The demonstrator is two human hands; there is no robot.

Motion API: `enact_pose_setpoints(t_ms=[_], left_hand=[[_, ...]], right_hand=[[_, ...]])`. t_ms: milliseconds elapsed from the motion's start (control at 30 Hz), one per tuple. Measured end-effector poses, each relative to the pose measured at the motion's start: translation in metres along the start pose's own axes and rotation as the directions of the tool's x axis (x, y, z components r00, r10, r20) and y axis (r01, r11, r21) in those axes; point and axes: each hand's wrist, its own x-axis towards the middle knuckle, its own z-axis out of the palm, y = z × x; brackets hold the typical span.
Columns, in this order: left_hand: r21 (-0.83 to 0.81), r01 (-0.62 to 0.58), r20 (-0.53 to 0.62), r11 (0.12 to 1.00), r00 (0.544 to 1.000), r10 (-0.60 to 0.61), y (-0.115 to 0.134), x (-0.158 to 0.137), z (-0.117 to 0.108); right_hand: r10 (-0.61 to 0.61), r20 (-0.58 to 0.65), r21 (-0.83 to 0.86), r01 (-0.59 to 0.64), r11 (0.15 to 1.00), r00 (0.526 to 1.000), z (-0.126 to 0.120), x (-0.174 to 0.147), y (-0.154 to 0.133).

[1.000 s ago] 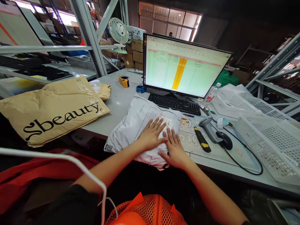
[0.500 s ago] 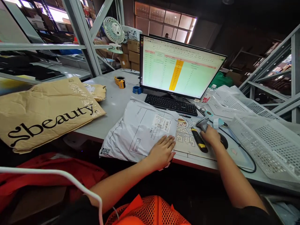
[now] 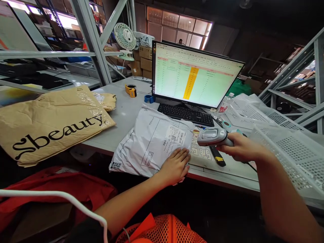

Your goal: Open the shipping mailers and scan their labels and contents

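Note:
A white plastic mailing bag (image 3: 144,141) lies at the table's front edge, with a printed shipping label (image 3: 175,135) on its upper right. My left hand (image 3: 176,165) rests flat on the bag's lower right corner, fingers stretched out just below the label. In my right hand (image 3: 240,146) is a grey barcode scanner (image 3: 212,135), gripped by its handle and raised above the table. Its head points left toward the bag. Beneath the scanner lies a black and yellow utility knife (image 3: 218,157), partly hidden, on a mat with a cartoon print (image 3: 202,153).
A monitor (image 3: 197,74) and black keyboard (image 3: 186,114) stand behind the bag. White perforated baskets (image 3: 291,158) are at right. A large tan padded mailer (image 3: 55,125) lies at left. Yellow (image 3: 131,90) and blue tape rolls (image 3: 149,98) sit farther back. A white cable crosses lower left.
My right hand has lifted the barcode scanner off the mat and turned its head left toward the mailing bag. My left hand stays flat on the bag.

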Motion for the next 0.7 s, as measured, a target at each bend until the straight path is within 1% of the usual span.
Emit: enact_pose_setpoints(t_ms=[100, 167, 300, 400, 500, 567, 633, 700], left_hand=[[-0.012, -0.001, -0.006, 1.000, 1.000, 0.001, 0.000, 0.000, 0.000], [-0.021, 0.001, -0.003, 1.000, 1.000, -0.001, 0.000, 0.000, -0.001], [-0.026, 0.012, 0.002, 1.000, 1.000, -0.012, 0.001, 0.000, -0.005], [-0.025, 0.016, -0.002, 1.000, 1.000, -0.016, 0.001, -0.001, -0.004], [-0.041, 0.032, 0.009, 0.999, 0.999, -0.032, 0.001, 0.000, -0.001], [-0.066, 0.049, 0.038, 0.997, 0.998, -0.047, 0.003, 0.002, -0.004], [-0.107, 0.063, 0.097, 0.992, 0.994, -0.053, 0.004, 0.006, -0.016], [-0.156, 0.074, 0.162, 0.985, 0.986, -0.049, 0.003, 0.008, -0.036]], right_hand=[[-0.058, 0.028, -0.074, 0.060, 0.995, 0.998, 0.002, 0.002, -0.009], [-0.073, 0.018, -0.084, 0.074, 0.994, 0.997, 0.005, 0.006, -0.010], [-0.084, 0.011, -0.081, 0.084, 0.993, 0.996, 0.009, 0.006, -0.010], [-0.044, -0.008, -0.056, 0.044, 0.997, 0.999, 0.010, 0.007, -0.004], [0.028, -0.094, -0.047, -0.033, 0.998, 0.995, 0.010, 0.021, 0.020], [0.072, -0.208, -0.088, -0.091, 0.992, 0.976, 0.013, 0.039, 0.045], [0.120, -0.337, -0.168, -0.185, 0.968, 0.934, 0.019, 0.058, 0.074], [0.197, -0.446, -0.224, -0.322, 0.920, 0.873, 0.030, 0.074, 0.101]])
